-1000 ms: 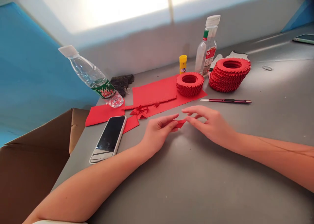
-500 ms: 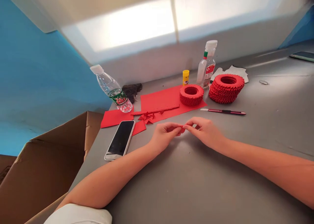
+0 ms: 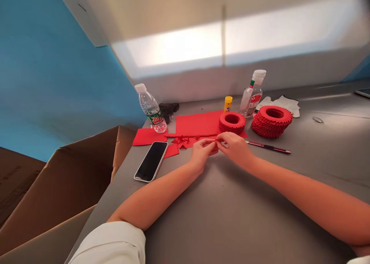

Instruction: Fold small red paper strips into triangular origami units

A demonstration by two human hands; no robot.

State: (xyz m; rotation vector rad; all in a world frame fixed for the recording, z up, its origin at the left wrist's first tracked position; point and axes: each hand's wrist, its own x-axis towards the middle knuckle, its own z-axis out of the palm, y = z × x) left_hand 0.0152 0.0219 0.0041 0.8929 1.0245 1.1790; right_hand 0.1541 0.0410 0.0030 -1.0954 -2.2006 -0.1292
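My left hand [image 3: 202, 151] and my right hand [image 3: 234, 147] meet above the grey table, fingertips pinched together. Between them is a small piece of red paper [image 3: 216, 140], mostly hidden by the fingers. Just beyond lie several folded red paper pieces [image 3: 181, 141] and a long row of interlocked red pieces [image 3: 190, 135] on a red paper sheet [image 3: 196, 123]. Behind my right hand sits a red ring of folded paper [image 3: 222, 123]. A taller red ring stack [image 3: 271, 127] stands to its right.
A phone [image 3: 152, 162] and a clear bottle [image 3: 154, 113] are at the left. Further back are a yellow glue stick [image 3: 228, 103], another bottle [image 3: 252, 98] and white gloves [image 3: 285, 103]. A craft knife [image 3: 268, 147] lies right of my hands. Cardboard boxes [image 3: 72, 171] stand beyond the table's left edge.
The view has tilted up and turned slightly left, so things sit lower and further right. My hands have drawn closer together, and less of the red paper shows between them.
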